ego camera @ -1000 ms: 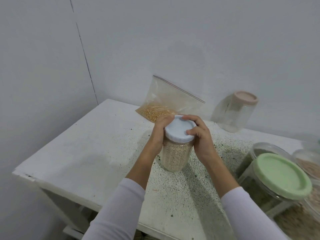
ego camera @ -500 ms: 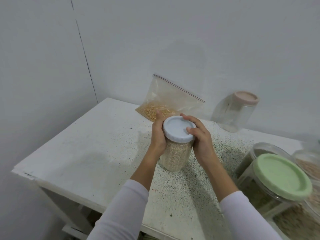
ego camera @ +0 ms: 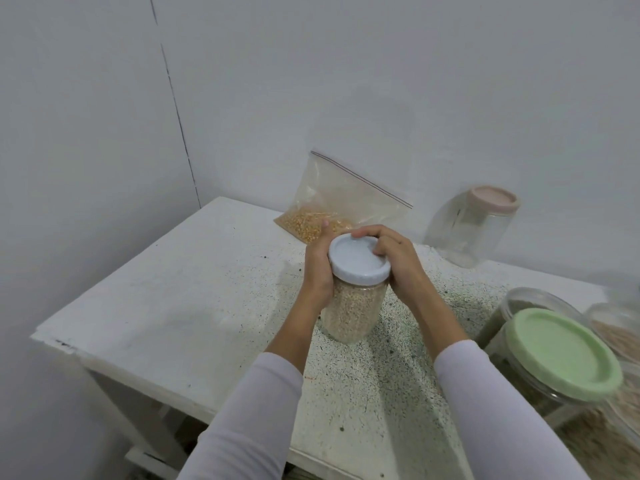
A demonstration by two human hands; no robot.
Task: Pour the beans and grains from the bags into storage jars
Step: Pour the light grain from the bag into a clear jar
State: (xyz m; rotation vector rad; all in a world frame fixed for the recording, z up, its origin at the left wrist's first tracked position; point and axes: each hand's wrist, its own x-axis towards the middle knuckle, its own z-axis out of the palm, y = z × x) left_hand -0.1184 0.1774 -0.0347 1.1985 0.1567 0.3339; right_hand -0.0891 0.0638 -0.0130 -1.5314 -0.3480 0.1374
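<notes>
White bench (ego camera: 156,306). Grain-filled jar (ego camera: 353,311) stands mid-bench. Zip bag (ego camera: 343,206) of yellow kernels at far edge. Left hand (ego camera: 317,271) grips jar's side; right hand (ego camera: 398,261) curls around white lid (ego camera: 356,259).

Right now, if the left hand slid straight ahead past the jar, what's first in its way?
Most likely the zip bag of yellow kernels, just beyond the left hand gripping the grain jar. Depth is uncertain.
</notes>
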